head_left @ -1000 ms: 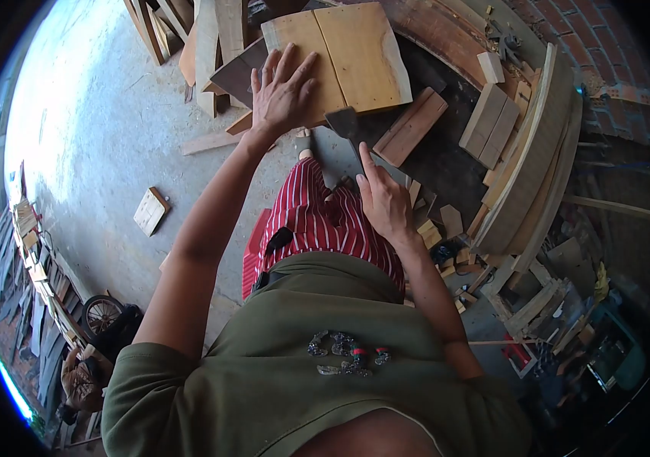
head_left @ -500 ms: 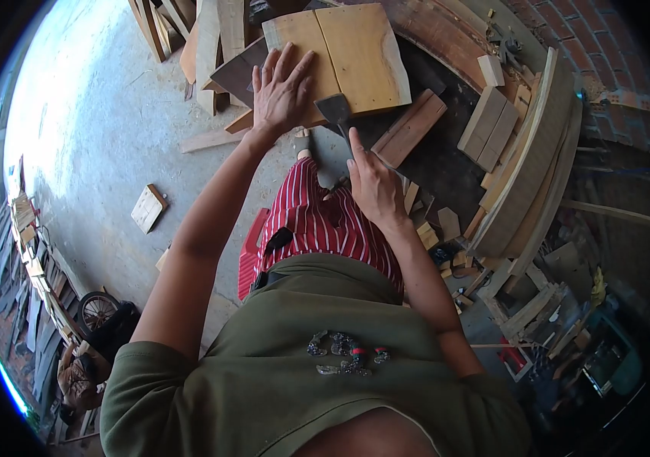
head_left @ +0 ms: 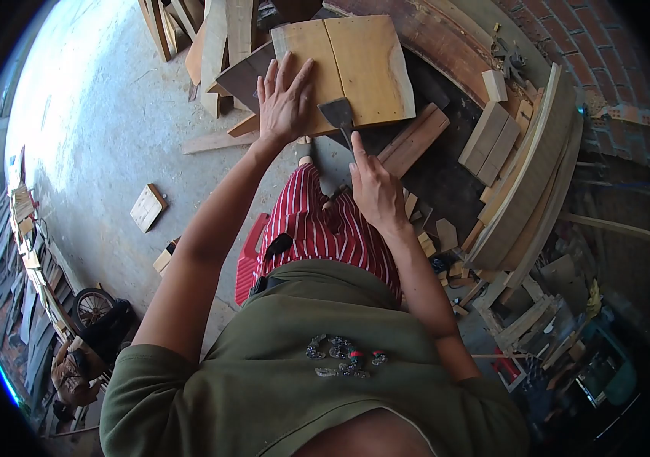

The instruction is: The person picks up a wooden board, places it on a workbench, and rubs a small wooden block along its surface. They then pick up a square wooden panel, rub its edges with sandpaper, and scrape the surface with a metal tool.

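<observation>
My left hand (head_left: 287, 103) lies flat with fingers spread on a yellowish wooden panel (head_left: 374, 65), near its left edge. A seam runs across the panel between two boards, and its right edge is wavy. My right hand (head_left: 376, 190) is wrapped round the handle of a putty knife (head_left: 336, 114), the index finger stretched along it. The wide dark blade overlaps the panel's near edge. A dark board (head_left: 245, 80) sticks out from beneath the panel on the left. Right of the blade, a reddish wood block (head_left: 416, 141) lies on the dark work surface (head_left: 447, 179).
Stacked wood blocks (head_left: 488, 141) and long curved boards (head_left: 527, 183) stand at the right. Planks (head_left: 226, 46) lean at the upper left. One loose block (head_left: 148, 207) lies on the concrete floor (head_left: 96, 152). A red stool (head_left: 249, 259) is under me. Another person (head_left: 73, 373) is at the lower left.
The panel and both hands appear slightly lower in view, as does the whole scene. The putty knife stays at the panel's near edge, and the left hand still rests flat on the wood.
</observation>
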Demonstrator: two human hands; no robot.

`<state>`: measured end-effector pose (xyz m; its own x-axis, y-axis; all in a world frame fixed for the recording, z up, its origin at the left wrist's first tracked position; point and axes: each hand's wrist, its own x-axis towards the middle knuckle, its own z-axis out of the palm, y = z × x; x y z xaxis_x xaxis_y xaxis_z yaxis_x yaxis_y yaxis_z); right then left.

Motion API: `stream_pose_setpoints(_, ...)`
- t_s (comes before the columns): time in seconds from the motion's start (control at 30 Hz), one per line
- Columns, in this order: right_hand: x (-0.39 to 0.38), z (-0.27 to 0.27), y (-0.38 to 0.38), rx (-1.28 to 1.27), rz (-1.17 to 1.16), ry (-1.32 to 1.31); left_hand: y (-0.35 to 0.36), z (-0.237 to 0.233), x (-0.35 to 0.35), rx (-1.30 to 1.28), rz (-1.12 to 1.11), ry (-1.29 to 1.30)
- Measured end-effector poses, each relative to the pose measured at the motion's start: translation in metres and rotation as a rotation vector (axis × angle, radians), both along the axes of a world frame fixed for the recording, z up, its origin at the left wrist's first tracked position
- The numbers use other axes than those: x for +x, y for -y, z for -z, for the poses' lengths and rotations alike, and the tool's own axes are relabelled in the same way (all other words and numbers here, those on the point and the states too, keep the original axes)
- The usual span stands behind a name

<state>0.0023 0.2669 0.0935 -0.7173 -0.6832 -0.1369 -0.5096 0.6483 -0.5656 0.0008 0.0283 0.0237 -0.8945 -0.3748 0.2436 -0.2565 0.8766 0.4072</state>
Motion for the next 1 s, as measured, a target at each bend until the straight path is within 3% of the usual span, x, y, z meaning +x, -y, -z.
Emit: stream_pose_setpoints(1.0, -0.012, 0.004, 0.022, -0.003, 0.016, -0.102, 0.002, 0.007, 0.0, 0.135, 0.013, -0.053)
